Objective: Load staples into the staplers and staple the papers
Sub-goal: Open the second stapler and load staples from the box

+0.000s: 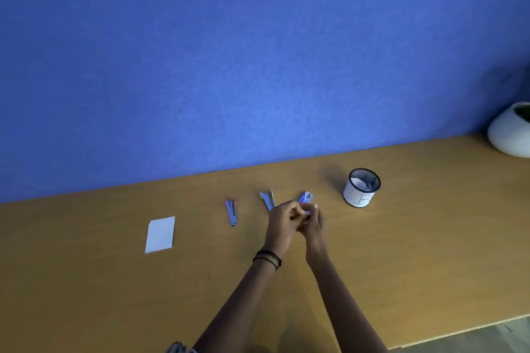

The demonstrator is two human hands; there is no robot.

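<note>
Far left on the desk lies the paper, flat and alone. It is thin and floppy, so I would lift it by an edge. Next is the red stapler, lying open. Then the blue stapler, open too, just behind the hands. Both look hard and light to me, and are best held by the long sides, away from the sharp end. My left hand and right hand meet in front of me, fingers curled, and both pinch a small pale bit. It may be staples, but it is too small to tell. Staples snap apart, so a soft hold is best. The staple box sits just behind the hands. To the right stands a mesh cup with crumpled paper in it. Far right is a white pot with a green plant.
</note>
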